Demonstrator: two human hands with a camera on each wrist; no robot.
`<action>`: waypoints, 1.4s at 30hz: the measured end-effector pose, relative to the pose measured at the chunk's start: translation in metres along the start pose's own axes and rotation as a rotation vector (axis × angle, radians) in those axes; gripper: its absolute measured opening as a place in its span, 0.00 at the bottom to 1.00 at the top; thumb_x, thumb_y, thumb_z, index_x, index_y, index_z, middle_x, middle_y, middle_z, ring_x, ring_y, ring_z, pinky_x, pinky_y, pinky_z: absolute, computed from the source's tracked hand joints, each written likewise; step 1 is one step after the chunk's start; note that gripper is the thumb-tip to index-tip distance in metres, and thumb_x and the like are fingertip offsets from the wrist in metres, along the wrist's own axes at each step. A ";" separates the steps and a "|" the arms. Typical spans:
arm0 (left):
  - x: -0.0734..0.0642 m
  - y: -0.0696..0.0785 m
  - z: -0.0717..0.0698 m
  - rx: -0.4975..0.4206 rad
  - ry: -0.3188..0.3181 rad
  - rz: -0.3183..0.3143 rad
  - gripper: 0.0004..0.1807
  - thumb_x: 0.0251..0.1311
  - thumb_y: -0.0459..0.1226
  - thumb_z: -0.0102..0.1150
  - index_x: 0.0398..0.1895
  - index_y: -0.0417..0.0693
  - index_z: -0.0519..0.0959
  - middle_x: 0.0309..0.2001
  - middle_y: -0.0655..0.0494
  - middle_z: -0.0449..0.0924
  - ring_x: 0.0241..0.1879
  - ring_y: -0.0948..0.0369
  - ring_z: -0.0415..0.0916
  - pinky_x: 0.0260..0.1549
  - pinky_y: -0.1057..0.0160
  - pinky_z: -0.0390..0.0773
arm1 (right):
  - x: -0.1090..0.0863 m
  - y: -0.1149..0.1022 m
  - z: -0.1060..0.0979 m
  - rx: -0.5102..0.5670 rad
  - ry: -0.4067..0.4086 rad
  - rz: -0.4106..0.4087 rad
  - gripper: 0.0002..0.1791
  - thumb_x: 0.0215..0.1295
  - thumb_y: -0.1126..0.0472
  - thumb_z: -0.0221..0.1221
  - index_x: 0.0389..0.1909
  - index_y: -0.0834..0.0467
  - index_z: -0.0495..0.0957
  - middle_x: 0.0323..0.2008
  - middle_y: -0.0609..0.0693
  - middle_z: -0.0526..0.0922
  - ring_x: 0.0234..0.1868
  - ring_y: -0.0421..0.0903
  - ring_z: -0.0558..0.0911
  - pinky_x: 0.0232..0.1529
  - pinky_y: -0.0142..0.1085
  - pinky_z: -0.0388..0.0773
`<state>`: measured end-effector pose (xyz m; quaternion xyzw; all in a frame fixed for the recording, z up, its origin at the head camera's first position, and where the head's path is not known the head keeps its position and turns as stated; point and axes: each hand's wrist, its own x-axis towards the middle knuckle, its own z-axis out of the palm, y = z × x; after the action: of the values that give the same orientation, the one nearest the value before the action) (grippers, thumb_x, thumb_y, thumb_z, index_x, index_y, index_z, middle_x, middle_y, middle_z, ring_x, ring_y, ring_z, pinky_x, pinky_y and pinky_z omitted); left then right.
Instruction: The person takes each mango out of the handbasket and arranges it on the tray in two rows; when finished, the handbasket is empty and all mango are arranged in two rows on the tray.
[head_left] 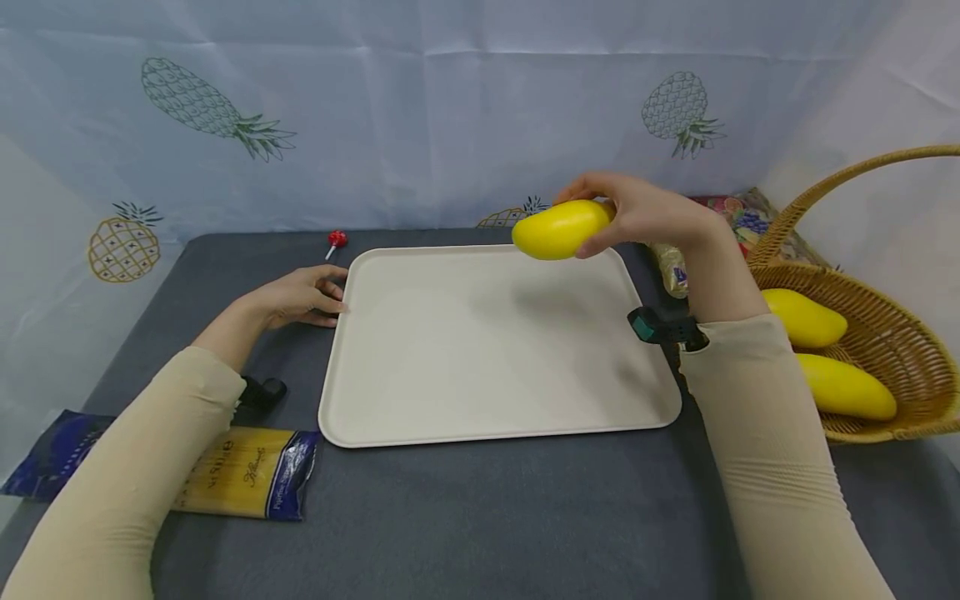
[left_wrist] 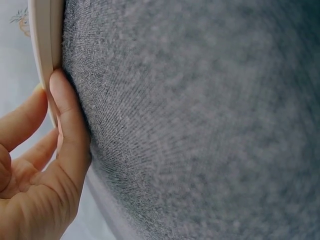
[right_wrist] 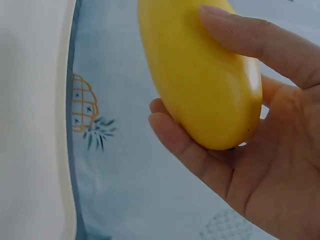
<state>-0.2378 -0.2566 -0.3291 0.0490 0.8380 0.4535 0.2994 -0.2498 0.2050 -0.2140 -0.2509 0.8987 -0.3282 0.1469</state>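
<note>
A yellow mango (head_left: pixel 562 230) is in my right hand (head_left: pixel 645 212), raised above the far right part of the cream tray (head_left: pixel 480 350). In the right wrist view the thumb lies on one side of the mango (right_wrist: pixel 200 75) and the fingers curl round the other. My left hand (head_left: pixel 303 296) is at the tray's left edge. The left wrist view has the tray rim (left_wrist: pixel 45 45) pinched between thumb and fingers. The tray lies flat on the dark grey cloth.
At right stands a wicker basket (head_left: pixel 907 333) with two more yellow mangoes (head_left: pixel 847 387) in it. A gold-wrapped item (head_left: pixel 671 271) and colourful packaging (head_left: pixel 750 217) lie behind my right forearm. A red lollipop (head_left: pixel 337 239) lies at back left; a spaghetti packet (head_left: pixel 240 473) is partly under my left sleeve.
</note>
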 end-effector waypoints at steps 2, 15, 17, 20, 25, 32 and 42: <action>0.000 0.000 0.000 -0.002 -0.001 0.000 0.45 0.69 0.33 0.56 0.80 0.42 0.40 0.50 0.49 0.66 0.40 0.66 0.77 0.45 0.65 0.85 | 0.006 0.001 0.006 0.023 0.016 -0.004 0.33 0.55 0.62 0.70 0.63 0.52 0.71 0.60 0.49 0.72 0.52 0.49 0.70 0.54 0.43 0.70; 0.002 -0.001 -0.001 -0.021 -0.010 -0.003 0.45 0.69 0.35 0.57 0.80 0.44 0.40 0.47 0.54 0.66 0.41 0.65 0.76 0.46 0.65 0.85 | 0.044 0.016 0.054 0.237 0.036 0.013 0.34 0.55 0.64 0.70 0.62 0.54 0.68 0.63 0.52 0.70 0.55 0.51 0.73 0.56 0.43 0.73; 0.003 -0.001 -0.002 -0.022 -0.009 -0.004 0.45 0.69 0.35 0.57 0.80 0.44 0.41 0.46 0.54 0.67 0.41 0.65 0.76 0.45 0.65 0.84 | 0.048 0.016 0.060 0.249 0.038 0.012 0.35 0.54 0.64 0.70 0.63 0.54 0.67 0.64 0.53 0.70 0.55 0.51 0.73 0.56 0.42 0.73; 0.003 -0.001 -0.003 -0.020 -0.008 -0.004 0.45 0.68 0.35 0.57 0.80 0.44 0.41 0.47 0.54 0.67 0.42 0.65 0.76 0.45 0.65 0.85 | 0.055 0.015 0.068 0.269 0.040 0.017 0.36 0.54 0.64 0.70 0.64 0.54 0.66 0.63 0.54 0.71 0.54 0.52 0.74 0.53 0.41 0.75; 0.002 -0.001 -0.003 -0.011 -0.007 -0.004 0.45 0.68 0.35 0.58 0.80 0.44 0.41 0.47 0.53 0.67 0.42 0.65 0.76 0.46 0.65 0.85 | 0.067 0.013 0.081 0.292 0.021 0.024 0.38 0.55 0.64 0.70 0.66 0.54 0.62 0.62 0.56 0.70 0.53 0.52 0.74 0.52 0.41 0.78; 0.002 -0.003 -0.003 -0.016 -0.017 0.002 0.45 0.68 0.35 0.57 0.80 0.44 0.40 0.46 0.55 0.66 0.42 0.65 0.76 0.46 0.65 0.84 | 0.082 0.008 0.100 0.265 0.005 0.036 0.49 0.54 0.64 0.71 0.74 0.53 0.55 0.65 0.59 0.66 0.58 0.54 0.73 0.60 0.46 0.76; 0.002 -0.002 -0.004 -0.015 -0.021 0.005 0.46 0.68 0.34 0.57 0.80 0.44 0.40 0.45 0.55 0.66 0.41 0.66 0.76 0.46 0.65 0.85 | 0.100 -0.002 0.123 0.187 0.107 0.084 0.43 0.53 0.60 0.72 0.69 0.62 0.64 0.64 0.58 0.71 0.57 0.53 0.74 0.61 0.47 0.75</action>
<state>-0.2412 -0.2600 -0.3305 0.0535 0.8311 0.4601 0.3077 -0.2791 0.0850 -0.3139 -0.1802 0.8804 -0.4172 0.1351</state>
